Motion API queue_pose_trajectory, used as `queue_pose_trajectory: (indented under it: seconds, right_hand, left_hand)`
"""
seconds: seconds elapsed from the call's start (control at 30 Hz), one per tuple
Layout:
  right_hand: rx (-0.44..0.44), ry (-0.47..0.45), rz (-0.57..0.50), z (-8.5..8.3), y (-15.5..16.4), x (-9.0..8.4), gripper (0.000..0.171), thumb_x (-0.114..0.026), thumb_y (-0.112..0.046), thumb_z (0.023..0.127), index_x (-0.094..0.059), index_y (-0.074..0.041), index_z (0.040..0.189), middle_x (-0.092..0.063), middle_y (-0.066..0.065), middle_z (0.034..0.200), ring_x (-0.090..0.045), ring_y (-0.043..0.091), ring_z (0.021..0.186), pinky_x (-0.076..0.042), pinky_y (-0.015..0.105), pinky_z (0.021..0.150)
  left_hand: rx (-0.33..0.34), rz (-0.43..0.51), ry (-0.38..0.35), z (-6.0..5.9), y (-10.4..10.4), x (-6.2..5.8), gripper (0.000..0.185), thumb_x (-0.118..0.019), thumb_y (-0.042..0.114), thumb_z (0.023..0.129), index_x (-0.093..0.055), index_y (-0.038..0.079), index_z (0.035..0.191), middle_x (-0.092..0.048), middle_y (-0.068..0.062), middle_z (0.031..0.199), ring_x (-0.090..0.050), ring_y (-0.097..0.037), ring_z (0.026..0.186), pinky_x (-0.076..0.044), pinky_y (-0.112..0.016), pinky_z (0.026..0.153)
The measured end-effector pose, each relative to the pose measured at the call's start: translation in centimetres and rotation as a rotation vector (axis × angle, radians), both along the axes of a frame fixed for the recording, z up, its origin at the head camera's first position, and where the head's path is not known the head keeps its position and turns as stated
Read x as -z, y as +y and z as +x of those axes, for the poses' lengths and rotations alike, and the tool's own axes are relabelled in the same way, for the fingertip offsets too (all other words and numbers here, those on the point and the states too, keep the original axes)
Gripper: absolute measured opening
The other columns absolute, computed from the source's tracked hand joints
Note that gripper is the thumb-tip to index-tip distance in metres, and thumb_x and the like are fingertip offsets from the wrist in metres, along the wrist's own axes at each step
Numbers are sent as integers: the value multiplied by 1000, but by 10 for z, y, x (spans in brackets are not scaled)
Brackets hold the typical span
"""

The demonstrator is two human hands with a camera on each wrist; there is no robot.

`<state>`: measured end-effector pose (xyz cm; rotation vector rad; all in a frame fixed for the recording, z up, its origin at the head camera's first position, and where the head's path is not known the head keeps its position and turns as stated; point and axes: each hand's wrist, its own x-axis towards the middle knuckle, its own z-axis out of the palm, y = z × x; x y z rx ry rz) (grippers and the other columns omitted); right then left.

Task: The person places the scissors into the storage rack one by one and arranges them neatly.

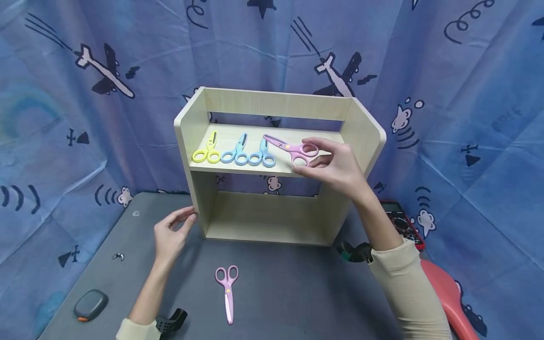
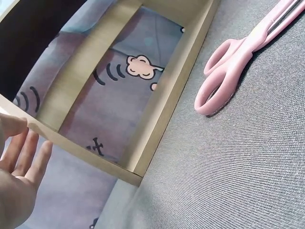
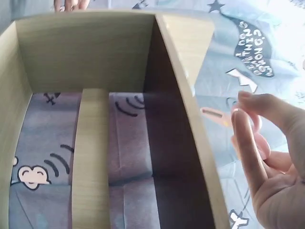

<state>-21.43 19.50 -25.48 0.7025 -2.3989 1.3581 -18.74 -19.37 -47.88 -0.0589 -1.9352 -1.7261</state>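
Note:
My right hand (image 1: 335,165) pinches a pair of pink-purple scissors (image 1: 293,148) by the finger loops, blades pointing left. It holds them over the upper board of a pale wooden shelf (image 1: 276,101). On that board lie yellow scissors (image 1: 210,148), blue scissors (image 1: 240,150) and a second blue pair (image 1: 264,153), whose tip the held blades overlap. With nearly straight fingers my left hand (image 1: 170,236) touches the front edge of the shelf's left side panel. Another pair of pink scissors (image 2: 231,67) lies on the grey table, handles toward the shelf.
Behind the shelf hangs a blue printed curtain (image 1: 263,52). A red-edged multimeter (image 1: 401,221) lies to its right, near a red curved object (image 1: 446,288). At the table's left are a grey rounded device (image 1: 91,304) and a small metal piece (image 1: 118,256).

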Motion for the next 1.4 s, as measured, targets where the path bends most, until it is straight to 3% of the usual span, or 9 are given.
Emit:
queue_pose_trajectory:
  seconds: [0.13,0.5,0.73,0.9,1.1,1.4]
  right_hand:
    - [47,30,46,-16,-5,-2,58,-96,-10,82,-72,5,133,-75,23,122,-72,-2,78,-61,10,69]
    - [152,40,186,-38,-12,-1,53,-98,-19,81,-76,4,123,-77,22,109,-76,25,88,-55,7,68]
    - [242,-26,336,-40,-15,1,60,-95,-37,83,-74,3,122,-75,18,106,-66,26,92,-50,25,74]
    - [277,-60,413,-38,-17,0,61,-92,-51,83,-75,0,110,-72,15,100,-62,26,89,-48,31,72]
    - [283,-30,457,-38,-20,1,59,-92,-57,81,-76,-2,98,-70,10,89,-59,22,81,-45,30,67]
    - [214,-2,395,-34,-17,2,45,-95,-46,82,-81,-6,96,-74,8,83,-61,19,78,-46,29,64]
  left_hand:
    - [7,-1,11,0,0,0,20,-80,2,97,-82,1,117,-79,-31,113,-76,6,90,-60,-9,89]
    - [-3,13,-14,0,1,-2,21,-81,3,96,-82,0,118,-82,-22,111,-76,4,90,-59,-9,92]
    - [-8,14,-20,1,2,-3,23,-81,3,97,-81,-1,119,-82,-21,112,-76,5,90,-58,-7,91]
    - [-2,28,-16,0,1,-2,22,-81,3,97,-81,-1,118,-81,-26,112,-76,4,90,-59,-9,89]
    - [2,28,-20,1,0,-1,21,-81,4,97,-82,1,118,-80,-28,113,-76,4,89,-60,-9,88]
    - [5,42,-30,0,1,-1,21,-81,4,97,-82,0,118,-82,-21,111,-77,2,89,-62,-12,86]
